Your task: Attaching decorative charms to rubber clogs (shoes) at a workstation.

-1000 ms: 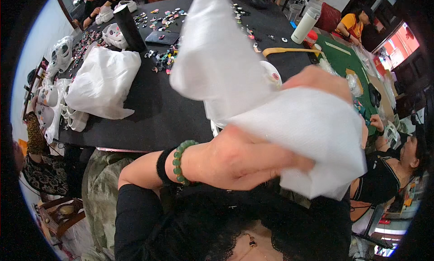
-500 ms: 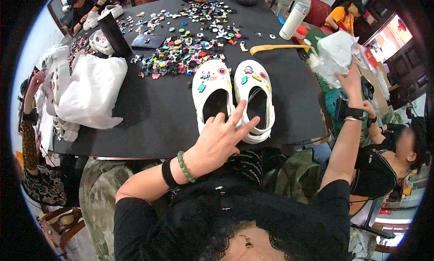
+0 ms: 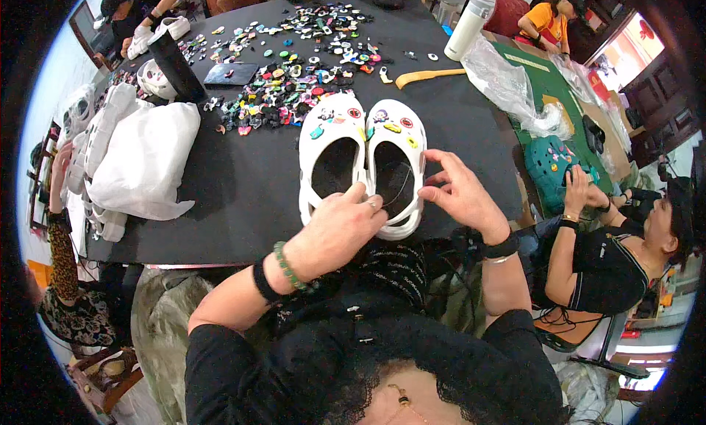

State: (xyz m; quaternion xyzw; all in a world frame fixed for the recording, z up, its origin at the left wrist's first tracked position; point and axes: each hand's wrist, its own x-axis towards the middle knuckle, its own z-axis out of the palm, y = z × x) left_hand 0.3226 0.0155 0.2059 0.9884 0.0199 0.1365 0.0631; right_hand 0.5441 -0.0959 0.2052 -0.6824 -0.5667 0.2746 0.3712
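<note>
A pair of white clogs (image 3: 332,127) stands side by side on the black table, toes pointing away from me. Colourful shoe charms (image 3: 379,117) are fixed on both toes. My left hand (image 3: 334,230) lies over the heels, its fingers bent around the inner edges where the two clogs meet; the fingertips are partly hidden. Beside the outer edge of the right clog, my right hand (image 3: 467,195) has thumb and forefinger apart, the fingertips close to its side. Whether they touch it I cannot tell.
Loose charms (image 3: 294,86) spread across the table beyond the clogs. A white bag (image 3: 151,153) and a black cylinder (image 3: 176,68) stand left. Farther right are a yellow shoehorn-like stick (image 3: 430,76), a white bottle (image 3: 468,29), clear plastic (image 3: 507,79), and a co-worker with a teal clog (image 3: 550,167).
My right hand has come back from the white plastic at the far right to the right clog. My left fingers have curled inward. The clogs sit closer together; the plastic now lies spread out.
</note>
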